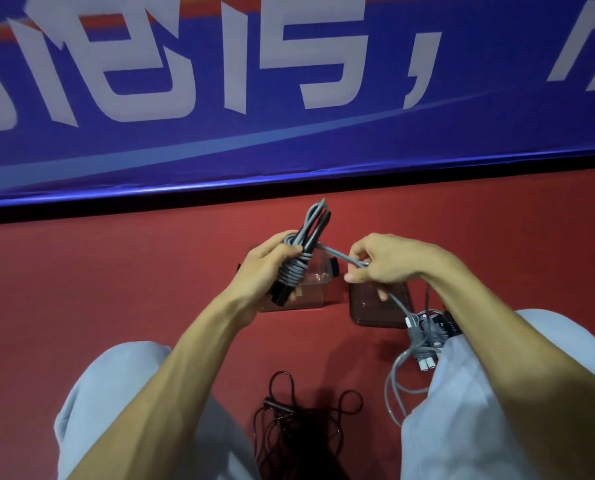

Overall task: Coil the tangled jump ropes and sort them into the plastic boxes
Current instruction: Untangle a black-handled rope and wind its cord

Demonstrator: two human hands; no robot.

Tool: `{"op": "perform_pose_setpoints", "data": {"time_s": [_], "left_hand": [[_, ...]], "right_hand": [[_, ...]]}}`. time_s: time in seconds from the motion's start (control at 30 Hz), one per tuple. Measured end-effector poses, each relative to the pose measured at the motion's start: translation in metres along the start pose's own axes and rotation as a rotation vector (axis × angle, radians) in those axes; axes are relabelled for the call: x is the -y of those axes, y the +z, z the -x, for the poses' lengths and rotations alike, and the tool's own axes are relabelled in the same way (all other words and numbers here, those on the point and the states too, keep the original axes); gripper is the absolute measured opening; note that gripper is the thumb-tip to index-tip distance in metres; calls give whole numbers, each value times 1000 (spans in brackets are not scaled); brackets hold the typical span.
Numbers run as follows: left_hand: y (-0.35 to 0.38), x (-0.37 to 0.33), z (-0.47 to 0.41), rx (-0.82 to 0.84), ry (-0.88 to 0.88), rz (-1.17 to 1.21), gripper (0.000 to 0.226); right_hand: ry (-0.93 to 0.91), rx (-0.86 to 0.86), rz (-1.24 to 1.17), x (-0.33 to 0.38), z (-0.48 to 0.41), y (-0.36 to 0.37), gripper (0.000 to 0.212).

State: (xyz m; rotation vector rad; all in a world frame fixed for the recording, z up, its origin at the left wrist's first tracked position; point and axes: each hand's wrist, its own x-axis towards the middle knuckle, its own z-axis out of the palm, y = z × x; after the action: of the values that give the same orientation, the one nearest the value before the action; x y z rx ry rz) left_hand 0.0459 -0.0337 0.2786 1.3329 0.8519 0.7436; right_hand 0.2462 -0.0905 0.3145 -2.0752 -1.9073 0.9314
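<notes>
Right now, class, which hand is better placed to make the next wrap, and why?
Right. The right hand pinches the loose rope beside the bundle, so it can probably wind on; the left hand grips the bundle and has to steady it.

Two hands: left hand, right hand. Two boxes: clear box, dark box. At least three ropes: grey rope, black rope, bundled rope.

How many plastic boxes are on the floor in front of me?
2. One clear plastic box sits behind the left hand; a darker plastic box lies right of it, below the right hand. More may be hidden.
</notes>
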Motion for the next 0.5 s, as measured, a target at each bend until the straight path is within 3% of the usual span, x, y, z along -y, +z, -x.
{"op": "perform_pose_setpoints", "data": {"time_s": [0.17, 0.27, 0.37, 0.5], "left_hand": [[-8, 6, -7, -135, -5, -74, 11], [-21, 18, -17, -218, 82, -423, 16], [-26, 22, -20, -195, 93, -640, 28], [-27, 22, -19, -36, 85, -870, 35]], "right_hand": [[-74, -61, 200, -1, -1, 2, 5], [-284, -177, 298, 4, 0, 7, 12], [-490, -296, 455, 11, 3, 15, 22], [-573, -385, 576, 12, 0, 23, 36]]}}
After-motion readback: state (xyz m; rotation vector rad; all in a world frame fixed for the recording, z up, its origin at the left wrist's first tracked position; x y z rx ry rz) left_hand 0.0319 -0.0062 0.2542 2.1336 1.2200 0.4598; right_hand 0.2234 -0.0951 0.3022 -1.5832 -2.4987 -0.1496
